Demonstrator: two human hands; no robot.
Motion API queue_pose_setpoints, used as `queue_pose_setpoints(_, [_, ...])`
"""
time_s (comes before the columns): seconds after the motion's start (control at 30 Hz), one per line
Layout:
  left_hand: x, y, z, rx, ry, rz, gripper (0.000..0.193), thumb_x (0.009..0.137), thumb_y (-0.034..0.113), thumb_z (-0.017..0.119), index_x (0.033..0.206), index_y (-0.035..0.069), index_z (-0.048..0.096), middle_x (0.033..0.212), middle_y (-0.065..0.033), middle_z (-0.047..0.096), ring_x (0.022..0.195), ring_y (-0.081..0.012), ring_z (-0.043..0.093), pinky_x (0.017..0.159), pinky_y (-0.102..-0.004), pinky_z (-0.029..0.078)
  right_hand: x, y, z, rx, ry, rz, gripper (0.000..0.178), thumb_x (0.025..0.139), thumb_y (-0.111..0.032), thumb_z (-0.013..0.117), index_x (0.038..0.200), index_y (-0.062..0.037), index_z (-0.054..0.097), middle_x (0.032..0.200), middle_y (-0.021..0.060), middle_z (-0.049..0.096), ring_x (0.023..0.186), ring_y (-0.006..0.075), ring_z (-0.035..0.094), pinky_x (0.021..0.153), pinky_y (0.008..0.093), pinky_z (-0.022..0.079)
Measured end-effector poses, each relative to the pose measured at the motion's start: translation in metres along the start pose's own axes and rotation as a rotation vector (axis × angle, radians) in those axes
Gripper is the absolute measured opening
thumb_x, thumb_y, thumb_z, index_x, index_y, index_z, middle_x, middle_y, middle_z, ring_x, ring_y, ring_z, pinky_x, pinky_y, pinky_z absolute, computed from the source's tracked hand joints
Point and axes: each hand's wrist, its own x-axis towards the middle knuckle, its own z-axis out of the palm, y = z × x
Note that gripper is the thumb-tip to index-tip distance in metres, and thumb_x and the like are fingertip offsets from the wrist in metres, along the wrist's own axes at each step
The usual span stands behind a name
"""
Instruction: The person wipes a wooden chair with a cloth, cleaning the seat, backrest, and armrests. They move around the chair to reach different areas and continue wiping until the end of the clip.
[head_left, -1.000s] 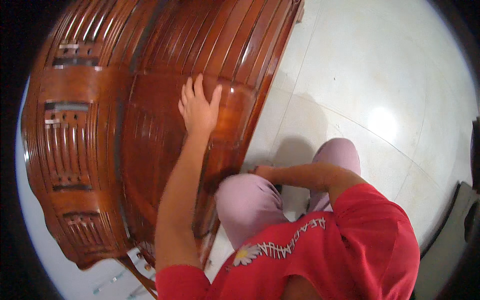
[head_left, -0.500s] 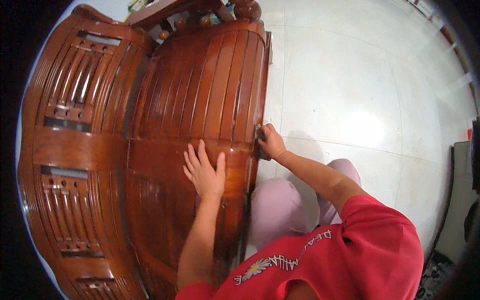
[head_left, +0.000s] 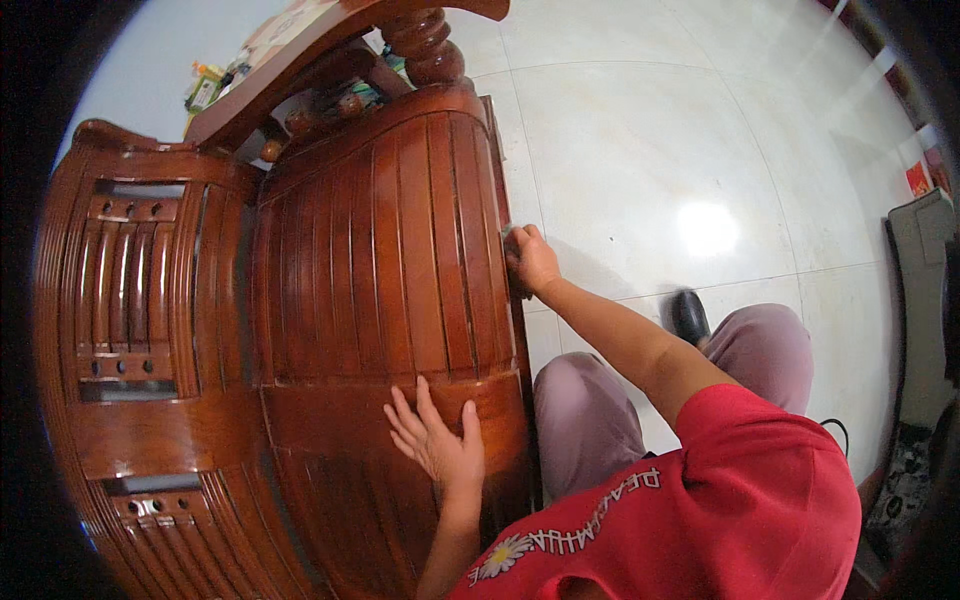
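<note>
A glossy reddish-brown wooden bench with a slatted seat fills the left and middle. My left hand rests palm down on the broad plain board across the seat, fingers spread, holding nothing. At the seat's front edge, my right hand is closed, its fingers curled against the edge's outer side. Something small and pale greenish shows at its fingertips, mostly hidden, and I cannot make out what it is.
The carved backrest rises on the left. A curved armrest with a turned post closes the far end. Pale tiled floor lies to the right, with my dark shoe on it. A grey padded piece stands at far right.
My right hand has slid farther along the front edge toward the armrest end. The left hand stays on about the same board. The view has shifted, and my shoe now shows.
</note>
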Motion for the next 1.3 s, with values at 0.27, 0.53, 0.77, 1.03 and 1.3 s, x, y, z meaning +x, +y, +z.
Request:
queue_pose_setpoints(0.27, [0.005,0.011,0.001,0.039,0.009,0.007,0.067,0.096,0.035,0.065,0.155,0.015,0.04,0.166,-0.0191,0.022,0.153,-0.0431,0.017,0.121,-0.0635,0.012,0.173,0.022,-0.02,-0.061,0.181,-0.032,0.021,0.087,-0.01,0.066,0.107,-0.006,0.061,0.113,0.0208,0.059,0.101,0.0451,0.063,0.085,0.0516,0.053])
queue_pose_setpoints(0.53, [-0.001,0.011,0.006,-0.021,0.094,-0.1,0.068,0.095,0.044,0.066,0.151,0.011,0.047,0.164,-0.0159,0.031,0.151,-0.0414,0.024,0.12,-0.0619,0.022,0.217,0.04,-0.034,-0.058,-0.171,-0.233,0.034,0.087,-0.016,0.067,0.118,-0.0059,0.058,0.118,0.0245,0.059,0.109,0.0435,0.062,0.093,0.0508,0.053])
queue_pose_setpoints(0.77, [0.01,0.017,0.011,-0.038,0.136,-0.109,0.064,0.099,0.045,0.061,0.15,0.01,0.047,0.162,-0.0167,0.033,0.151,-0.0391,0.026,0.12,-0.0566,0.023,0.384,0.075,-0.083,0.172,0.208,-0.141,0.026,0.087,-0.021,0.065,0.106,-0.0022,0.069,0.107,0.0255,0.068,0.1,0.0426,0.067,0.084,0.0503,0.055])
queue_pose_setpoints(1.03, [0.024,0.011,0.031,0.109,0.229,-0.289,0.055,0.104,0.035,0.055,0.15,0.009,0.045,0.159,-0.0188,0.035,0.144,-0.0389,0.034,0.118,-0.0507,0.027,0.25,0.065,-0.018,0.125,0.156,-0.639,0.036,0.081,-0.001,0.063,0.117,-0.0021,0.065,0.13,0.0158,0.06,0.117,0.0405,0.056,0.098,0.0466,0.052])
queue_pose_setpoints(1.3, [0.037,0.038,0.031,0.104,0.274,-0.256,0.053,0.104,0.033,0.054,0.148,0.004,0.047,0.154,-0.0216,0.041,0.141,-0.0407,0.037,0.118,-0.05,0.028,0.329,0.064,-0.057,0.357,0.095,-0.327,0.045,0.086,-0.007,0.061,0.13,-0.0018,0.058,0.136,0.0257,0.055,0.122,0.0439,0.056,0.101,0.0478,0.049])
